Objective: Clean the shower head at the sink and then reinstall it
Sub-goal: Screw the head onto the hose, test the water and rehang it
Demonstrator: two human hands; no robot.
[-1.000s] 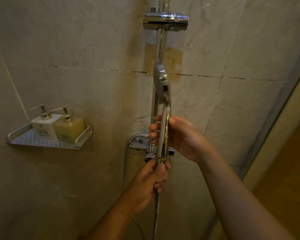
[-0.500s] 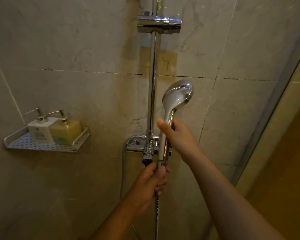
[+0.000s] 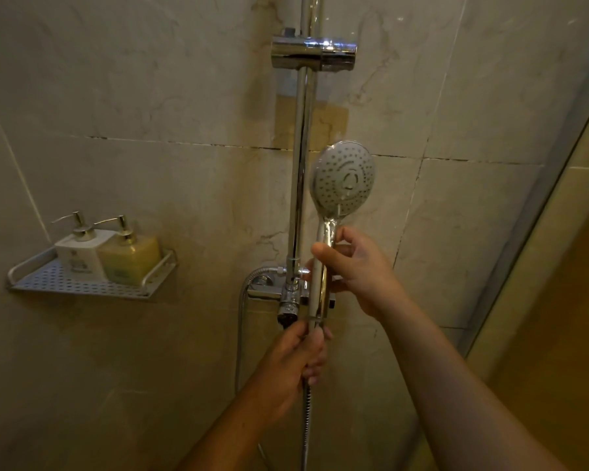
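Observation:
A chrome shower head [image 3: 343, 180] stands upright in front of the tiled wall, its nozzle face turned toward me. My right hand [image 3: 357, 270] grips its handle just below the head. My left hand [image 3: 295, 360] grips the lower end of the handle, where the metal hose [image 3: 306, 423] joins it. The hose hangs down from there. The chrome holder bracket [image 3: 315, 55] sits high on the vertical rail [image 3: 300, 171], with nothing in it.
A perforated metal shelf [image 3: 82, 283] on the left wall carries a white pump bottle [image 3: 79, 249] and a yellow pump bottle [image 3: 130, 254]. The mixer valve [image 3: 288, 294] is behind my hands. A glass panel edge [image 3: 531, 239] runs along the right.
The shower head has turned about its handle: edge-on a second ago, chrome back showing half a second ago, nozzle face toward me now. Both hands stay on the handle.

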